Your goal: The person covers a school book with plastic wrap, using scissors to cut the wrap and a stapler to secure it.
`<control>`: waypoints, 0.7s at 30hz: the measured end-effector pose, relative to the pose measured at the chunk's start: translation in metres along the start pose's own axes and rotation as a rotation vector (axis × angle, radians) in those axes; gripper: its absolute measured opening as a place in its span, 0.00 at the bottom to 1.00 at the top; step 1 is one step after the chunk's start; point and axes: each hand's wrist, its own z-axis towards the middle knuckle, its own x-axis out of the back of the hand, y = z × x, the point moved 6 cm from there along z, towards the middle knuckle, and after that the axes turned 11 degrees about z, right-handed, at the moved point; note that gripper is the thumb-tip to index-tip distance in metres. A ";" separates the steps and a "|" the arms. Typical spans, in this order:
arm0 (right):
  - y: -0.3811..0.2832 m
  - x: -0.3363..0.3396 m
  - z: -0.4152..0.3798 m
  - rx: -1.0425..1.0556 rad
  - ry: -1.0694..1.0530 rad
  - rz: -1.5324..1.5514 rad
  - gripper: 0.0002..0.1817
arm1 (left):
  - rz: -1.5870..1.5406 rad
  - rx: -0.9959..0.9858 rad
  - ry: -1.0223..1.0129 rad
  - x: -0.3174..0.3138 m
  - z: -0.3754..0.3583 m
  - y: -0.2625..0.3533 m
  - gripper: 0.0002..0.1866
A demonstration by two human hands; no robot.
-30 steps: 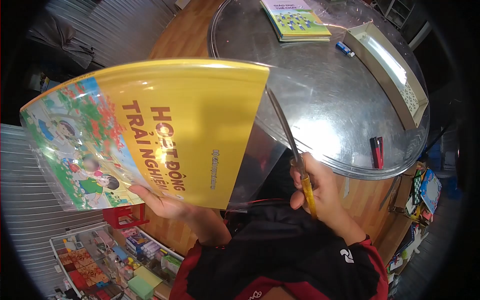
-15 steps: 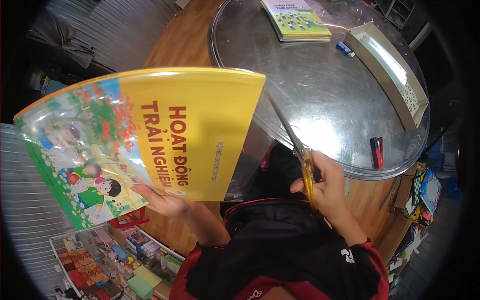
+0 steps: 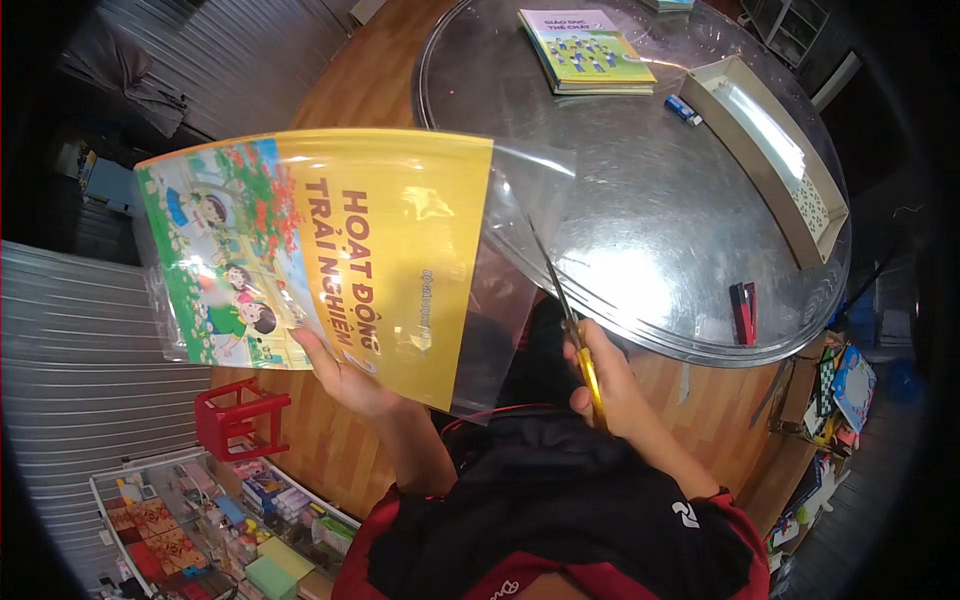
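Note:
My left hand (image 3: pixel 345 378) grips the lower edge of a yellow book (image 3: pixel 400 260), its thumb on the illustrated cover. The book is turned sideways, and a clear plastic cover (image 3: pixel 500 250) extends past its right edge. In my right hand (image 3: pixel 605 385) is a pair of scissors (image 3: pixel 588 375) with yellow handles. Their blades point up and left, close together, near the plastic's right side.
On the round metal table (image 3: pixel 560 170) are a stack of books (image 3: pixel 590 55), a blue object (image 3: pixel 683 110), a long beige tray (image 3: pixel 770 150) and a red-and-black stapler (image 3: pixel 744 312). A red stool (image 3: pixel 242 418) stands left of a glass case (image 3: pixel 190 520).
The book has tilted and its left end has drawn inward, showing more of the plastic flap. The scissors have moved slightly down and left, and their handles look closer together.

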 end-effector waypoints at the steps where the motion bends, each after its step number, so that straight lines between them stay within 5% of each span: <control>1: 0.000 -0.001 0.002 -0.002 0.004 -0.001 0.39 | -0.060 0.039 -0.023 -0.001 0.000 -0.004 0.28; 21: -0.010 -0.003 0.019 0.137 0.108 -0.010 0.41 | -0.165 0.193 -0.055 -0.016 -0.008 -0.031 0.29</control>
